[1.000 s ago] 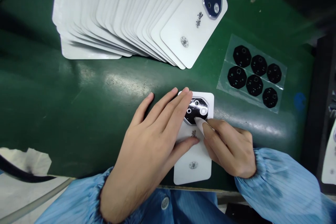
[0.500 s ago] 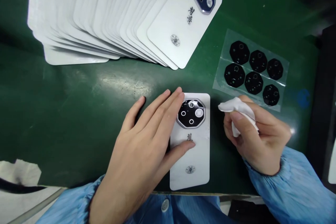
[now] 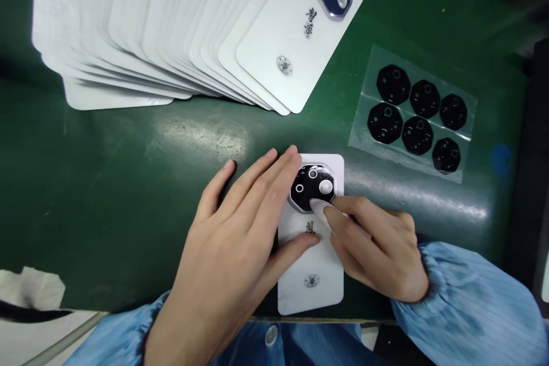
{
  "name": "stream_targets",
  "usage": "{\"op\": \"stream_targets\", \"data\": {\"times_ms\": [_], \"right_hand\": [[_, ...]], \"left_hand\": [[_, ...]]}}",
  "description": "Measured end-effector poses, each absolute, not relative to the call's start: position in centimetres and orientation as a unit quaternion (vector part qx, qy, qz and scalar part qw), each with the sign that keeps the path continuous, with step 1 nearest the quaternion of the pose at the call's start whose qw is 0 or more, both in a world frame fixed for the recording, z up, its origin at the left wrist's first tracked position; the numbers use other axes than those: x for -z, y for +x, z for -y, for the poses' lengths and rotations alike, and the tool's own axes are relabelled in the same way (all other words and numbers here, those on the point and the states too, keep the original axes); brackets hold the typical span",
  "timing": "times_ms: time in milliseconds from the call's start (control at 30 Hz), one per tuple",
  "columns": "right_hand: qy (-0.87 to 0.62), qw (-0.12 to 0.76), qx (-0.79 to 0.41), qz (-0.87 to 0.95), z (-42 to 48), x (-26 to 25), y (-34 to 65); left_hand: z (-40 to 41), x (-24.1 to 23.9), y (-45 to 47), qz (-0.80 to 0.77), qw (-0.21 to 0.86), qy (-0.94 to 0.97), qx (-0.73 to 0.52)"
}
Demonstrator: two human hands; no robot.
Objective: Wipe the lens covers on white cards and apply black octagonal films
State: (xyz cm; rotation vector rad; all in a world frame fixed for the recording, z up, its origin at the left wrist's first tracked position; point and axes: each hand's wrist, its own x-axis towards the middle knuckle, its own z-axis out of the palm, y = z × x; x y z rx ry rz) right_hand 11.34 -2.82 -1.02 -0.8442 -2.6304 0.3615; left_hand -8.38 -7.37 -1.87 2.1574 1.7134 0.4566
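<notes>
A white phone back cover (image 3: 310, 291) lies flat near the table's front edge. At its top sits a black octagonal camera plate (image 3: 307, 185) with a silver rim and ringed lens holes. My left hand (image 3: 240, 240) rests with its fingers stretched out across the cover's left side, fingertips at the plate's edge and thumb on the printed characters. From the right, my right hand (image 3: 377, 246) pinches a white wiping cloth (image 3: 323, 213). The cloth's tip touches the lower part of the camera plate, hiding the lowest lens hole. Most of the cloth is covered by the fingers.
A fanned stack of white phone covers (image 3: 171, 28) fills the upper left. The top cover (image 3: 278, 28) has a dark blue camera plate. At the right, a clear sheet (image 3: 364, 91) carries several black octagonal stickers (image 3: 417, 135). A dark box-like edge (image 3: 525, 171) borders the green table.
My right hand has moved left from beside the cover, bringing the cloth down onto the camera plate. My left hand stays in place on the cover.
</notes>
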Motion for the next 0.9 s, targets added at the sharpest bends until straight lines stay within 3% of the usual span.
{"op": "stream_targets", "data": {"times_ms": [300,433,600,700,900], "right_hand": [[-0.28,0.167,-0.061,0.943,3.2,1.3,10.9],[-0.326,0.157,-0.126,0.924,2.8,1.2,11.2],[-0.451,0.32,-0.365,0.749,2.0,1.4,11.9],[-0.494,0.398,-0.443,0.633,1.6,1.7,12.1],[-0.497,0.462,-0.519,0.519,1.2,2.1,12.1]], "left_hand": [[7.4,2.1,-8.2,-0.601,0.17,0.762,-0.173],[7.3,1.8,-8.2,-0.601,0.178,0.758,-0.179],[7.0,1.7,-8.4,-0.603,0.2,0.748,-0.192],[7.1,1.9,-8.6,-0.594,0.222,0.739,-0.229],[8.0,1.6,-8.5,-0.548,0.448,0.525,-0.473]]}}
